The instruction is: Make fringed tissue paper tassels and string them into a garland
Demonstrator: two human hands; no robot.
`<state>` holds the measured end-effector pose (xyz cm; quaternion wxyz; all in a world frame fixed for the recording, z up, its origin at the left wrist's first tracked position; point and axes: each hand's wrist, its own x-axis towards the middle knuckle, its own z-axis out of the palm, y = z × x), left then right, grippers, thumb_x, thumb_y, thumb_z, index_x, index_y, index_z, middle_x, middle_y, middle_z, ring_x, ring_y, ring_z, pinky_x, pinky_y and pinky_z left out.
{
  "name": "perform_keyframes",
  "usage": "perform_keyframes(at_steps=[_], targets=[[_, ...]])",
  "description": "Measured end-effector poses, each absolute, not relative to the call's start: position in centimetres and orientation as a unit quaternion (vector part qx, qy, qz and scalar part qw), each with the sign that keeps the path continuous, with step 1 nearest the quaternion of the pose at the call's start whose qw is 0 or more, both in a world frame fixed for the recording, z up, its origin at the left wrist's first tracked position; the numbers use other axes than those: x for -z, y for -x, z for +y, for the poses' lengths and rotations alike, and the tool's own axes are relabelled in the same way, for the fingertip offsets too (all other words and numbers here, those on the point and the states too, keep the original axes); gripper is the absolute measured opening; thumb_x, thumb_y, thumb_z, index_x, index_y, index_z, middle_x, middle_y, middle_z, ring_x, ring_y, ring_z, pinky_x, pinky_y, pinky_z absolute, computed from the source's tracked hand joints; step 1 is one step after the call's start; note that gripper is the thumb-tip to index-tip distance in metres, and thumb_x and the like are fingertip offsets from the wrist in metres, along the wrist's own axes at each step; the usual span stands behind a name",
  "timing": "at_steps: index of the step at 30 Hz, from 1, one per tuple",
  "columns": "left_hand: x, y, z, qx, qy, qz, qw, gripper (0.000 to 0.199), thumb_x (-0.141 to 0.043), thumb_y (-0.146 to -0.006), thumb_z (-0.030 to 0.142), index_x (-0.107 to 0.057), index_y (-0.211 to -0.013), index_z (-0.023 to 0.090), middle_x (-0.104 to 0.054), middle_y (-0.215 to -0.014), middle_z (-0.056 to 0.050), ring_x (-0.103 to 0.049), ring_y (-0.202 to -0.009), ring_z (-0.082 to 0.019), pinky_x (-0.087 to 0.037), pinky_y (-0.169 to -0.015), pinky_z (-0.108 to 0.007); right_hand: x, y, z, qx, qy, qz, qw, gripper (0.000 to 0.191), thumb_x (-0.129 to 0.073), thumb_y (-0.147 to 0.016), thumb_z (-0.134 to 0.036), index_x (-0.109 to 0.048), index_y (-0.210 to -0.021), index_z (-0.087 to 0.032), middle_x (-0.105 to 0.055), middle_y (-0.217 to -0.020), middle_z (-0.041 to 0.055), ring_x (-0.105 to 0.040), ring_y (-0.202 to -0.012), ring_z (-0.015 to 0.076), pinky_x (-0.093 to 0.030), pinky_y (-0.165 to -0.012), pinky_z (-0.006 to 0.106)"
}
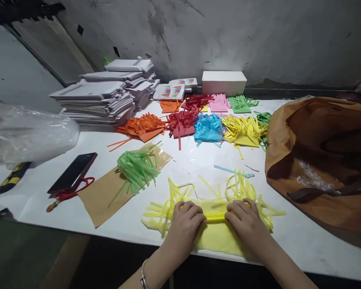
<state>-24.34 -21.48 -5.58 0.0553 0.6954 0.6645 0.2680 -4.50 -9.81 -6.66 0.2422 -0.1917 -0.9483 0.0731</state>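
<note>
Yellow fringed tissue paper (219, 239) lies at the table's front edge, its cut strips fanned out to both sides and behind. A narrow folded or rolled band runs across its middle. My left hand (186, 220) is closed on the left part of that band, with fingers curled over it. On the right part, my right hand (245, 216) is closed in the same way. The bit of band between the hands shows; the parts beneath my fingers are hidden. A light green tissue tassel (138, 166) rests on brown paper (105, 192) to the left.
Tissue tassels in orange (144, 126), red (183, 120), blue (209, 127) and yellow (246, 132) line the back. Stacked white packets (90, 96) and a white box (224, 83) stand behind. A phone (74, 172) lies left; a brown bag (281, 144) sits right.
</note>
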Motion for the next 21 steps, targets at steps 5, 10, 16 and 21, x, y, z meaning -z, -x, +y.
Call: perform_keyframes(at_steps=[5, 10, 16, 21], targets=[[4.3, 23.3, -20.6, -0.189, -0.627, 0.752, 0.079, 0.017, -0.052, -0.092, 0.014, -0.062, -0.078, 0.017, -0.065, -0.095, -0.008, -0.055, -0.09, -0.025, -0.035, -0.087, -0.048, 6.7, 4.6, -10.1, -0.073, 0.318, -0.919, 0.222, 0.02, -0.048, -0.098, -0.018, -0.059, -0.081, -0.02, -0.065, -0.105, 0.0074, -0.057, -0.106, 0.0244, -0.027, -0.106, 0.05], [4.5, 23.2, -19.5, -0.148, -0.635, 0.755, 0.074, 0.011, -0.054, -0.089, 0.011, -0.062, -0.083, 0.017, -0.064, -0.097, -0.007, -0.054, -0.091, -0.025, -0.036, -0.089, -0.048, 6.5, 5.4, -11.1, -0.032, 0.304, -0.917, 0.258, 0.019, -0.047, -0.097, -0.011, -0.064, -0.093, -0.019, -0.066, -0.109, 0.011, -0.055, -0.111, 0.0265, -0.023, -0.11, 0.054], [5.2, 24.3, -19.9, -0.209, -0.724, 0.656, 0.052, 0.009, -0.059, -0.094, 0.018, -0.064, -0.088, 0.021, -0.066, -0.099, -0.004, -0.054, -0.095, -0.022, -0.034, -0.095, -0.046, 6.8, 6.6, -11.3, -0.071, 0.175, -0.948, 0.258, 0.029, -0.042, -0.1, -0.009, -0.062, -0.081, -0.019, -0.06, -0.074, 0.0009, -0.051, -0.077, 0.0168, -0.03, -0.097, 0.04], [5.4, 24.7, -20.1, -0.233, -0.757, 0.61, 0.021, 0.017, -0.055, -0.095, 0.011, -0.067, -0.089, 0.021, -0.068, -0.095, -0.002, -0.054, -0.094, -0.02, -0.034, -0.099, -0.044, 6.8, 7.1, -11.3, -0.094, 0.181, -0.944, 0.257, 0.028, -0.042, -0.102, -0.016, -0.061, -0.081, -0.019, -0.059, -0.076, 0.0011, -0.05, -0.076, 0.0164, -0.03, -0.092, 0.038]])
